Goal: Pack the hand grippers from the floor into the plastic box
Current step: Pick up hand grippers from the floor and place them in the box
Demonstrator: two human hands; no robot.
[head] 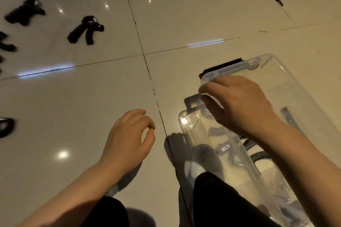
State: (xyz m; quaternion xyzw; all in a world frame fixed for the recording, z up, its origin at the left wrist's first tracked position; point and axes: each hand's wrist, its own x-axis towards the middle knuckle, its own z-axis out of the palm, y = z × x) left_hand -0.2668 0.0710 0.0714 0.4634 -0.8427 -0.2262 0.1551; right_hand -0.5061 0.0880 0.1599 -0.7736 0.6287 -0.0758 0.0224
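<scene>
My right hand point(238, 103) holds the clear plastic box point(273, 86) by its near rim, my left hand point(129, 138) hangs empty with fingers curled, and the nearest hand gripper point(85, 30) on the floor's far left looks stiff and springy, best grabbed by both handles.

The box point(287, 86) sits on the floor point(184, 24) to my right, just ahead of my knees, with my right hand point(238, 105) over its near-left rim and my left hand point(129, 138) hovering above the floor just left of it. Far to the left, well apart from the box, two grippers lie side by side, one point(85, 30) nearer the middle and one point(25, 12) behind and left of it. More grippers point(6, 127) lie cut off at the left edge, and some lie in the box under my right forearm.
</scene>
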